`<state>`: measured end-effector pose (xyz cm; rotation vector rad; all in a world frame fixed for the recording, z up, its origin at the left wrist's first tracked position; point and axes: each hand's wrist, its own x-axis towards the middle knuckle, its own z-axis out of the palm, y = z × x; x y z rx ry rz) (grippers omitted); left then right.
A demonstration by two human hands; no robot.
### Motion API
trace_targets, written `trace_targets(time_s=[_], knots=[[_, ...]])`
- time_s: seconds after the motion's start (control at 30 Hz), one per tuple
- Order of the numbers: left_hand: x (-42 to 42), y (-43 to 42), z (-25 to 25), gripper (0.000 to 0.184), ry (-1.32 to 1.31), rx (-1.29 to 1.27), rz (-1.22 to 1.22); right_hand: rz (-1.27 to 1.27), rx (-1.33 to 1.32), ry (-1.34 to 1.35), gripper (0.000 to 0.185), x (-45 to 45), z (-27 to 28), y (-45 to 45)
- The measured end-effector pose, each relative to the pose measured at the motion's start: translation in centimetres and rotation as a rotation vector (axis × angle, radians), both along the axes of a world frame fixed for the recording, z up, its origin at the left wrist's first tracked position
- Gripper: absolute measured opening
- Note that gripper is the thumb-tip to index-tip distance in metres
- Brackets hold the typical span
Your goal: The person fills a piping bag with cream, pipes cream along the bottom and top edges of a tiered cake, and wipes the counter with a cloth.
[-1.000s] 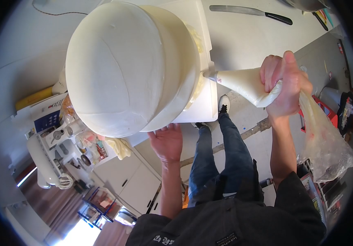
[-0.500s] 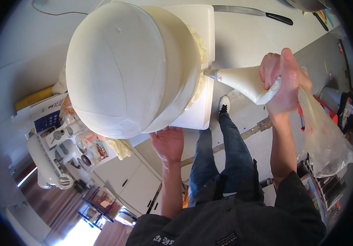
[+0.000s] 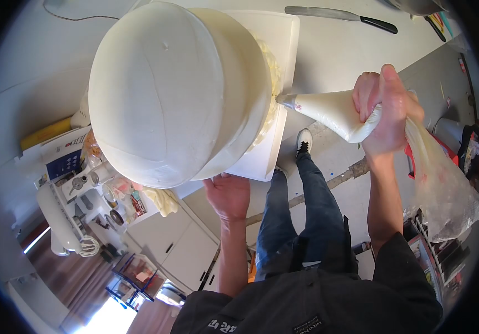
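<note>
A tall, tiered cake (image 3: 156, 94) with smooth white icing and a rounded top stands on a white rectangular board (image 3: 277, 133). Ruffled pale cream (image 3: 273, 72) runs along its base on the right. My right hand (image 3: 384, 108) is closed around a piping bag (image 3: 328, 111) full of white cream, thumb upward. The bag's metal nozzle (image 3: 285, 101) points left and meets the cream border. My left hand (image 3: 228, 197) is at the near edge of the cake and board, palm showing and fingers stretched out; their tips are partly hidden by the cake.
A palette knife (image 3: 339, 15) with a black handle lies on the white table (image 3: 351, 50) at the far side. On the left are a hand mixer (image 3: 61, 217), packages and a cloth (image 3: 161, 200). The bag's loose plastic end (image 3: 445, 195) hangs over my right forearm.
The board and cake have turned slightly clockwise, seen from above. The cream border by the nozzle has shifted with them. Both hands have stayed nearly in place.
</note>
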<state>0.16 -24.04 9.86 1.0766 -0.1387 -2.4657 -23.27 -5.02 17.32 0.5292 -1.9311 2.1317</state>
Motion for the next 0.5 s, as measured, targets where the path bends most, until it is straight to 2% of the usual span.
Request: trace_targets(time_s=[0.07, 0.17, 0.27, 0.37, 0.5], knots=[[-0.3, 0.2, 0.5, 0.048, -0.035, -0.013, 0.004, 0.005, -0.021, -0.009, 0.045, 0.1, 0.0, 0.0], [0.5, -0.2, -0.1, 0.055, 0.129, -0.041, -0.067, -0.004, -0.068, -0.012, 0.047, 0.3, 0.2, -0.3], [0.4, -0.1, 0.3, 0.055, 0.024, -0.067, -0.029, 0.021, -0.072, -0.016, 0.05, 0.5, 0.6, 0.0], [0.5, -0.1, 1.2, 0.055, 0.035, -0.058, -0.025, 0.094, -0.217, 0.037, 0.051, 0.4, 1.1, 1.0], [0.5, 0.2, 2.2, 0.056, -0.001, -0.129, -0.028, 0.095, -0.205, 0.025, 0.054, 1.0, 3.4, 2.8]])
